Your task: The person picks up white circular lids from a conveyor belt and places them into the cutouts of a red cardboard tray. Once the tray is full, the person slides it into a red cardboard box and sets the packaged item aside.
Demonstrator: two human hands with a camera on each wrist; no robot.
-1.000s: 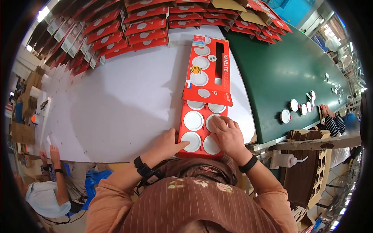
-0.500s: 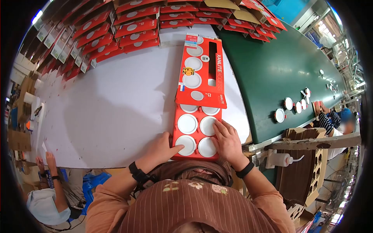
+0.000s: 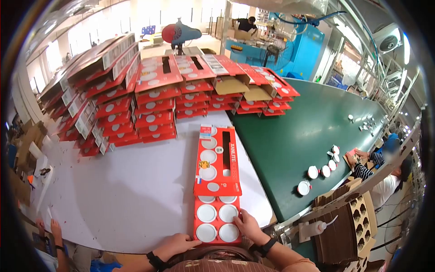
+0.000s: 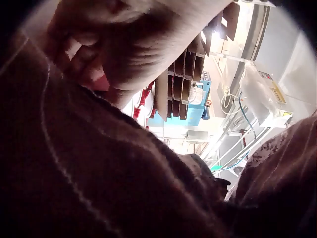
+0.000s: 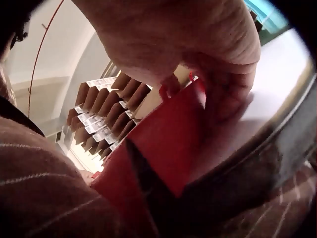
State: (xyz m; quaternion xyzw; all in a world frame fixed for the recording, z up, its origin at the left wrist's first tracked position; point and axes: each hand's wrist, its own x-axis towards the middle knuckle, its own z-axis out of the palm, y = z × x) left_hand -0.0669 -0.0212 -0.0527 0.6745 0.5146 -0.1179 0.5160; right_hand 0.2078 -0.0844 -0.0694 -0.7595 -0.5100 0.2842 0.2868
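In the head view a red tray (image 3: 217,239) of white round discs (image 3: 206,213) lies on the white tabletop, its far part inside a red printed box (image 3: 217,158) with a long dark window. My left hand (image 3: 176,245) rests at the tray's near left corner, thumb stretched to its edge. At the right edge, my right hand (image 3: 252,227) grips the tray's side, with the thumb beside a disc. The right wrist view shows that hand (image 5: 198,54) bent over the red side (image 5: 168,134). Fabric partly hides the left hand (image 4: 133,44) in its wrist view.
Stacked red cartons (image 3: 156,102) line the table's far side. Loose white discs (image 3: 303,187) lie on the green surface (image 3: 272,158) to the right. A squeeze bottle (image 3: 312,230) and brown cardboard (image 3: 337,231) stand near right; people are at both sides.
The head view has tilted upward. My right fingers have moved from the disc tops to the tray's right edge. Slightly less of the third row of discs shows below the box.
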